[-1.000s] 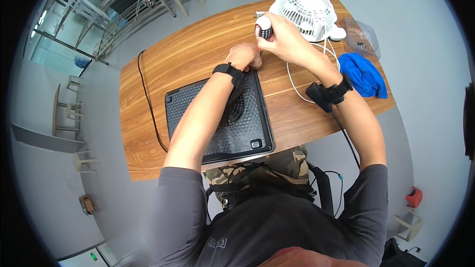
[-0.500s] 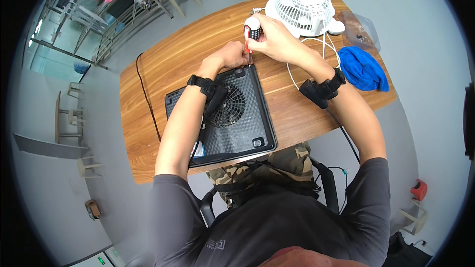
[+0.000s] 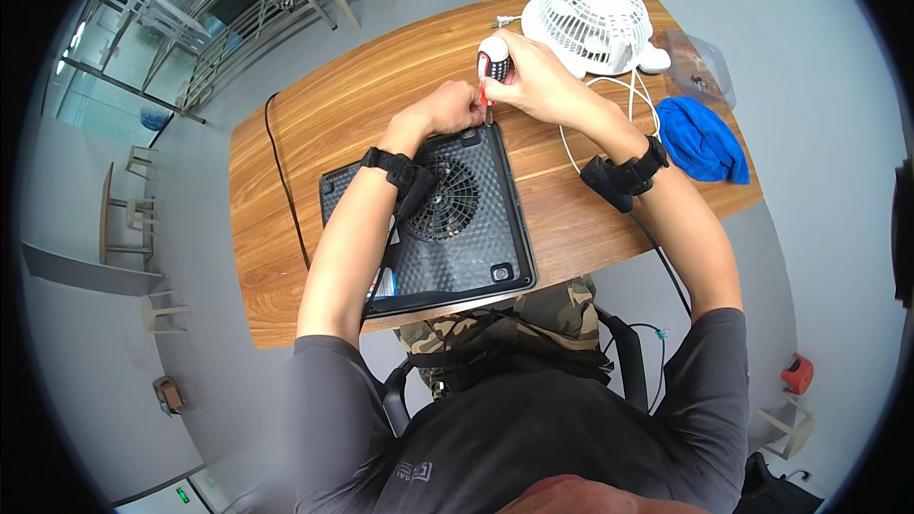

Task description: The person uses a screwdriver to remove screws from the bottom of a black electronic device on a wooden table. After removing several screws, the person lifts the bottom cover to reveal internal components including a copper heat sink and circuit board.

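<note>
Right hand (image 3: 533, 81) is stretched out ahead, wrapped around the screwdriver (image 3: 492, 59) handle. Looks near upright lengthwise, tip down at the far right corner of the black pad (image 3: 447, 265). Left hand (image 3: 447, 109)'s curled just left of it; can't tell if it's pinching anything.

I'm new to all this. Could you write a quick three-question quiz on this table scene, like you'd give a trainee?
1. Which of the person's hands grips the screwdriver?
2. True or false: the blue cloth lies to the right of the black laptop cooling pad.
3. Which appliance stands on the wooden table? A) toaster; B) kettle; C) white caged fan

Key: 1. The right hand. 2. True. 3. C.
</note>
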